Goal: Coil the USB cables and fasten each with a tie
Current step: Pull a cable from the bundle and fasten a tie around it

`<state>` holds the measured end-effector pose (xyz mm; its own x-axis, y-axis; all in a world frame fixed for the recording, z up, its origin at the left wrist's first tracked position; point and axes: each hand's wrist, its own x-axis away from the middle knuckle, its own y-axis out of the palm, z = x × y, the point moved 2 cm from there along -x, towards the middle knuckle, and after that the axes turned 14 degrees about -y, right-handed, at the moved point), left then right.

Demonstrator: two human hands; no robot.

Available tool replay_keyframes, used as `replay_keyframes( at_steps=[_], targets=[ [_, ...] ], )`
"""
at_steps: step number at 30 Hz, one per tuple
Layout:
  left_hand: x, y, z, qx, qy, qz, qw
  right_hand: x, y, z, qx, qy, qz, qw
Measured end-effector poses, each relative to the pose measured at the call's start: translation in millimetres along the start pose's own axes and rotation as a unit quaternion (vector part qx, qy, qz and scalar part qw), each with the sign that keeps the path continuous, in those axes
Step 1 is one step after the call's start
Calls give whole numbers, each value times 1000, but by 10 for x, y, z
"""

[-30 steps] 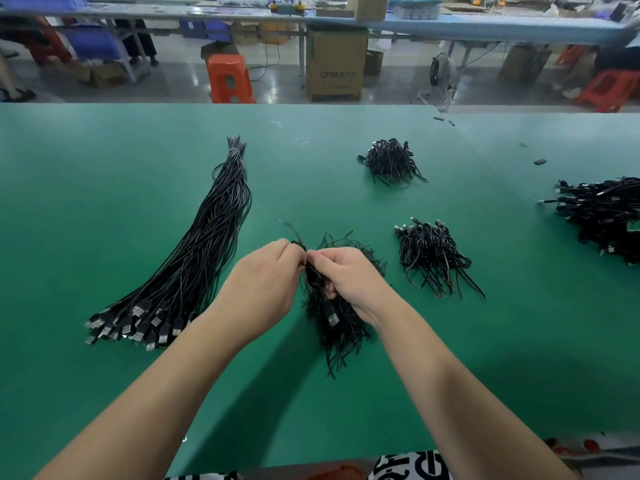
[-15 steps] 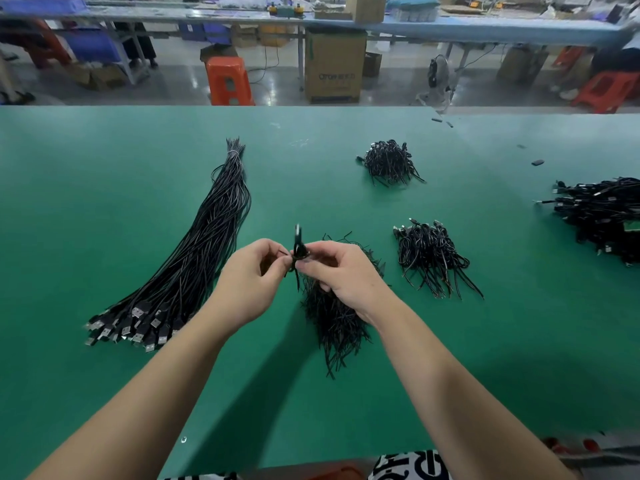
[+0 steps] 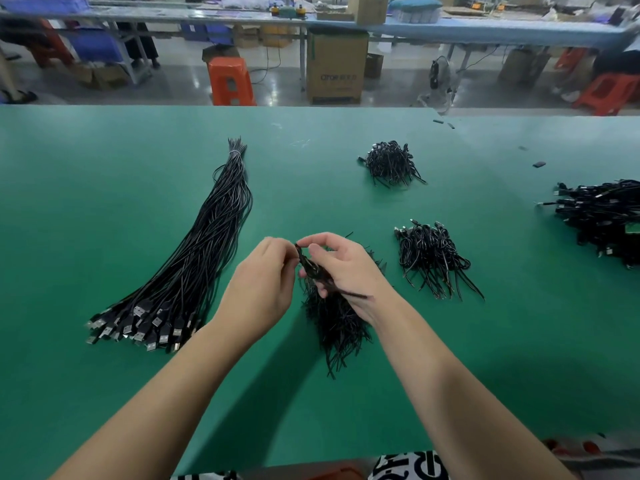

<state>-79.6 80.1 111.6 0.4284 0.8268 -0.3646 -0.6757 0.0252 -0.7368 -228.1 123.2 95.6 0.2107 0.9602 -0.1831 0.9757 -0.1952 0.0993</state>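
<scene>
On your table (image 3: 104, 202), the cable bundle (image 3: 194, 265) lies left, ties (image 3: 337, 323) centre under your hands, coiled piles (image 3: 431, 258) right and behind.

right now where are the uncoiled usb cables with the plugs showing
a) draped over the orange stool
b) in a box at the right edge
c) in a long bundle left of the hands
c: the long bundle of straight cables lies on the green table left of the left hand, plugs at its near end.
</scene>
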Motion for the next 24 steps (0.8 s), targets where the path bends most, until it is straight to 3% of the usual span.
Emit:
replay_keyframes(
  at_steps=[4, 7, 10, 12, 18, 24],
  targets=[
    [-62, -29, -71, 102, -112, 6, 988, 15, 14, -17, -44, -25, -38, 998],
    [-90, -17, -124, 145, -166, -21, 975, 11, 40, -3, 16, -53, -33, 998],
    [-87, -9, -125, 171, -166, -45, 970, -16, -10, 34, 110, -56, 13, 992],
    [-64, -26, -102, 145, -135, -51, 979, -17, -41, 55, 138, -50, 17, 989],
    [-15, -98, 18, -2, 60, -65, 996, 18, -23, 65, 124, -24, -11, 992],
    [31, -109, 80, -52, 137, -78, 986, 43, -33, 74, -16, 44, -32, 998]
  ],
)
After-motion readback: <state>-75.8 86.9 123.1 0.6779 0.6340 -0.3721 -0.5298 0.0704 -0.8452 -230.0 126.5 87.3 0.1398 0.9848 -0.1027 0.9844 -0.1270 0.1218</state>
